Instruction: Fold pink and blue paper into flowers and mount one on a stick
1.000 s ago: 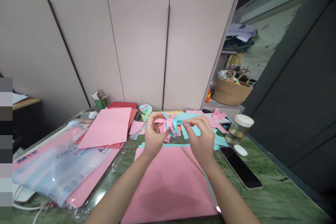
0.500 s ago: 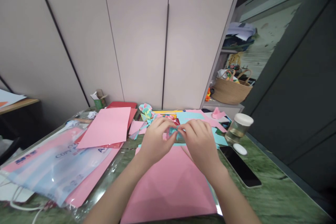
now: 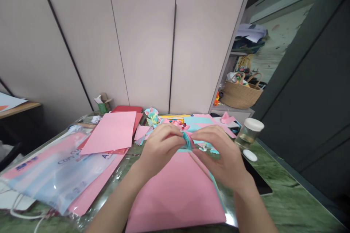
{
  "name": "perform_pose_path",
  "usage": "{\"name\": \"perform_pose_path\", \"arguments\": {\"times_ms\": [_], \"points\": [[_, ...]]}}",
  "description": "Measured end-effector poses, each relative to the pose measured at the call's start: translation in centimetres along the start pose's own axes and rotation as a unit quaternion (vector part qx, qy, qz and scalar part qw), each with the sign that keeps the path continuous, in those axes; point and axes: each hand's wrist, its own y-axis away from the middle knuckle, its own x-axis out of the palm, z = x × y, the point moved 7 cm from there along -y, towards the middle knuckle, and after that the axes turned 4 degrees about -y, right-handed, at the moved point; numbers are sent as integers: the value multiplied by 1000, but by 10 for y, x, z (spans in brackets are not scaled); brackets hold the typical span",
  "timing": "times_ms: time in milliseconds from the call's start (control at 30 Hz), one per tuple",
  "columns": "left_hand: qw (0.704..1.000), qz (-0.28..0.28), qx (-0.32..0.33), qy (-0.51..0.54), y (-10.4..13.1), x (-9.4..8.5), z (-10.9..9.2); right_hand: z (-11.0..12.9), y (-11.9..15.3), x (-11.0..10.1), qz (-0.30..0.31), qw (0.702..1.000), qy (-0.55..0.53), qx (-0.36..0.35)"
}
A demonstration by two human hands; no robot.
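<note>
Green tabletop [image 3: 287, 204], cluttered w/ craft paper. Large pink sheet [image 3: 175, 193] lies flat beneath both forearms; second pink sheet [image 3: 112, 131] further left, atop red paper. Phone [image 3: 257, 180] partly behind right wrist. Lidded jar [image 3: 249, 131] near right edge. Left hand [image 3: 158, 147] & right hand [image 3: 221, 156] both closed, fingertips pinching folded pink-teal paper piece [image 3: 188, 141], held between them just above large sheet.

The folded paper piece [image 3: 188, 139] is pink and light blue. Under it lies a plain pink sheet [image 3: 175, 193] on a green marbled surface [image 3: 287, 207]. The phone [image 3: 258, 184] is black, the jar [image 3: 249, 131] has a white lid, and the basket [image 3: 240, 96] is tan woven.
</note>
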Motion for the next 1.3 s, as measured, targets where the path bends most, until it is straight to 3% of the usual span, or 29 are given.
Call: {"name": "perform_pose_path", "arguments": {"times_ms": [67,133,200,367,467,600,833,1167,1300], "points": [[1000,-3,16,13,-1,-3,-4,0,0,1,18,1000,10,-15],[999,-16,-11,39,-1,-6,-5,3,1,3,16,999,25,-45],[997,-38,-34,55,0,-8,-5,8,1,3,-18,996,43,-80],[992,-122,44,4,5,-15,-21,13,5,-3,-117,980,41,-154],[986,-158,-41,13,8,-14,-13,8,10,-4,-150,974,32,-166],[978,-141,-136,70,12,-5,-1,7,18,3,-149,969,55,-187],[968,-111,-189,125,16,0,3,22,18,7,-136,959,79,-237],[901,-143,-312,264,27,17,10,31,17,6,-138,957,114,-229],[900,-156,-289,288,24,16,7,33,18,4,-152,953,116,-237]]}}
